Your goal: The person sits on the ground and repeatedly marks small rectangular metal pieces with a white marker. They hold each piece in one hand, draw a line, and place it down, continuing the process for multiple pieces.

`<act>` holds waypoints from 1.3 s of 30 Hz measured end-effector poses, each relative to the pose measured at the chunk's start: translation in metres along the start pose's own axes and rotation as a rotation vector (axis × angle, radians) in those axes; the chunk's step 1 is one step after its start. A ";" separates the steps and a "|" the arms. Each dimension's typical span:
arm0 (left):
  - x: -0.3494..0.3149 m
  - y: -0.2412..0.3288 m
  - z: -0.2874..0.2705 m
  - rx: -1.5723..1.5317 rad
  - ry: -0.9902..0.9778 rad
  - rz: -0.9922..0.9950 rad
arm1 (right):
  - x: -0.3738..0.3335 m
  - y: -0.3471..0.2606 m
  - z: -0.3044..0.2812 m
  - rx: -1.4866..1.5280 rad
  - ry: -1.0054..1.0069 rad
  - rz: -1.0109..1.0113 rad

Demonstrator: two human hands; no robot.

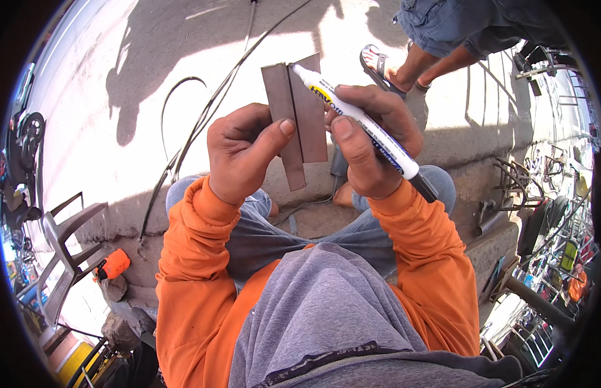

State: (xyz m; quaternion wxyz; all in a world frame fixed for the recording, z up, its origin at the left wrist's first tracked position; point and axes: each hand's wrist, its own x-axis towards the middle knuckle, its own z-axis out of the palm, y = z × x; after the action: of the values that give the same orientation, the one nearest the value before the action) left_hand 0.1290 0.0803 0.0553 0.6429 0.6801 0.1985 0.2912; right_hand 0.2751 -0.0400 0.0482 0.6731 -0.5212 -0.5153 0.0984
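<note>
Two flat brownish metal strips (311,123) are held up in front of me, side by side with a dark narrow gap between them. My left hand (245,145) grips the left strip (283,129), thumb on its face and fingers behind. A white marker (371,129) with a dark end is held slantwise in my right hand (375,139), between thumb and fingers. Its tip end reaches the top of the strips, near the gap; whether it touches cannot be made out. Some right fingers are hidden behind the marker and may also touch the right strip.
Black cables (213,103) run over the concrete ground ahead. Another person's leg and sandalled foot (376,61) stand at far right. A grey plastic chair (67,258) and an orange object (114,264) are at left. Metal frames (517,184) and clutter crowd the right side.
</note>
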 end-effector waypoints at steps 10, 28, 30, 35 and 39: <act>0.001 -0.008 -0.004 0.046 -0.047 0.113 | -0.008 0.006 0.006 0.053 0.099 0.020; 0.020 -0.005 -0.042 -0.211 0.152 0.216 | -0.036 0.014 0.015 -0.058 -0.176 -0.091; 0.022 -0.002 -0.049 -0.234 0.196 0.238 | -0.037 0.014 0.015 -0.044 -0.189 -0.067; 0.025 -0.008 -0.049 -0.309 0.181 0.200 | -0.028 0.014 0.019 0.068 0.034 0.027; 0.016 -0.017 -0.022 -0.312 0.025 0.045 | -0.013 0.012 0.019 0.017 0.108 0.176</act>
State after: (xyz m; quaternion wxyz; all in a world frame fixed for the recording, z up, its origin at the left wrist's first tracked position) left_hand 0.1283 0.1091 0.0412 0.7316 0.5725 0.1433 0.3414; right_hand 0.2592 -0.0317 0.0294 0.6929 -0.5633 -0.4297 0.1334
